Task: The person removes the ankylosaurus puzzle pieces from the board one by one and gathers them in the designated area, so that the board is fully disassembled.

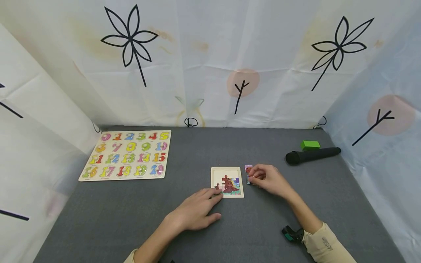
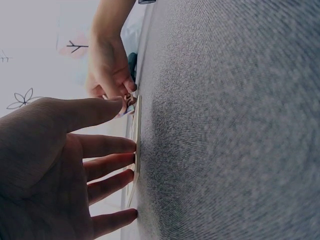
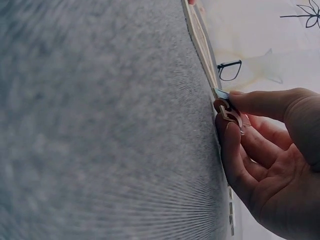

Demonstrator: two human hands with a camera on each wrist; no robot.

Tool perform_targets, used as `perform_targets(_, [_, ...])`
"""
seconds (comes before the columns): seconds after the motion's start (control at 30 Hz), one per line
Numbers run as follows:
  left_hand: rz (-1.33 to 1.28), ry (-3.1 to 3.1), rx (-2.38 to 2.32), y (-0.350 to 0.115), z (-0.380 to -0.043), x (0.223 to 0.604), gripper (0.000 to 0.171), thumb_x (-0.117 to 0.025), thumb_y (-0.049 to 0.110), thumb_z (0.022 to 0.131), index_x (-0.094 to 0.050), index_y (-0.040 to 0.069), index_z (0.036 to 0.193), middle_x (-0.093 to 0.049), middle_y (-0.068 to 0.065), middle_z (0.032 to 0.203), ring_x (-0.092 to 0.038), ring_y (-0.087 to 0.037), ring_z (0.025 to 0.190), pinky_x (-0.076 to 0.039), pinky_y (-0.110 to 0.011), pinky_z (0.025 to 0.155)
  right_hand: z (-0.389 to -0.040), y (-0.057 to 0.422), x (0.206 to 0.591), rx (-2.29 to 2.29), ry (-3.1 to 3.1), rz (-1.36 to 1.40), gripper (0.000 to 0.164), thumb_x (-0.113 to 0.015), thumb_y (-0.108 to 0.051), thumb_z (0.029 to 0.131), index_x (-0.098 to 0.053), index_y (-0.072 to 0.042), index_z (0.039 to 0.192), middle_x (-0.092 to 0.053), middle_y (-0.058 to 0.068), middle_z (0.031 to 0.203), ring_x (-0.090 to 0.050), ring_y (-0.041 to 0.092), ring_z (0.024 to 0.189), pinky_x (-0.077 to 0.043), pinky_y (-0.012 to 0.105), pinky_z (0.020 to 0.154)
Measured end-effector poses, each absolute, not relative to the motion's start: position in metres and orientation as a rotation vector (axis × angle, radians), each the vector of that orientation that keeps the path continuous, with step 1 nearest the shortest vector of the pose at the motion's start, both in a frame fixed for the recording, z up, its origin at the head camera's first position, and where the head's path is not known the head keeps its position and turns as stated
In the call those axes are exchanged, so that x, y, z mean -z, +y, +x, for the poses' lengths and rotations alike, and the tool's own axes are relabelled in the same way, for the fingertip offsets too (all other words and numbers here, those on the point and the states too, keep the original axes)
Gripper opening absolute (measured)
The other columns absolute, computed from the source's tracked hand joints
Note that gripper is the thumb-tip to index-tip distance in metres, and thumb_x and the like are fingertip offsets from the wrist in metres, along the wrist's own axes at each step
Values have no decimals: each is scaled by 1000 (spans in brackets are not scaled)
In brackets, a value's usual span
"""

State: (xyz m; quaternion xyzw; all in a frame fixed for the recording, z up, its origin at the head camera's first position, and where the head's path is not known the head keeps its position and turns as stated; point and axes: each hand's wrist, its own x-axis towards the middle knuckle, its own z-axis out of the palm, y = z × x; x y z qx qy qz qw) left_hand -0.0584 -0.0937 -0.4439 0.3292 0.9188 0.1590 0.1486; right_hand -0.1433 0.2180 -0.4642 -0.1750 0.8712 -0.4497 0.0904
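A small wooden jigsaw puzzle tray (image 1: 217, 176) lies on the grey table, partly filled with pieces forming a dark red figure. My left hand (image 1: 198, 209) rests its fairly straight fingertips on the tray's lower left edge, thumb apart. Right of the tray, my right hand (image 1: 269, 179) pinches a jigsaw piece (image 3: 230, 113) between thumb and fingers. In the right wrist view that piece is tilted, close to the table surface. Another pink and red piece (image 1: 247, 167) lies just beyond the right fingertips, partly hidden by them.
A wooden number board (image 1: 125, 175) lies at the back left. At the back right are a black microphone (image 1: 314, 155) and a green block (image 1: 310, 145). A black and green device (image 1: 291, 233) sits by the right sleeve. White patterned curtains (image 1: 204, 54) stand around the table.
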Motion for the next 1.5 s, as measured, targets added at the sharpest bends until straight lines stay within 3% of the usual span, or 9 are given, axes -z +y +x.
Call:
perform_targets(0.3, [945,2633,-455,-94,-59,442,61,-67,39,108,-54,11,160,-50,-3,169,-49,-24,155,-42,-47,128,-144,216,468,1246,2679,-546,10,-83,-11,96,-76,-6,101,-79,5,92,-68,2,77,-55,22,70])
perform_targets(0.77, [936,2634,-462,-94,-58,443,60,-67,39,107,-55,12,160,-51,-1,168,-49,-24,155,-43,-48,128,-143,214,471,1045,2868,-584,10,-87,-11,90,-77,-13,91,-71,-1,87,-56,1,75,-49,22,69])
perform_targets(1.5, [917,2636,-443,-94,-60,444,60,-65,42,108,-55,14,160,-50,0,169,-48,-22,155,-44,-49,127,-147,178,460,1275,2609,-692,12,-81,-15,98,-77,-7,106,-77,3,90,-67,6,77,-50,22,67])
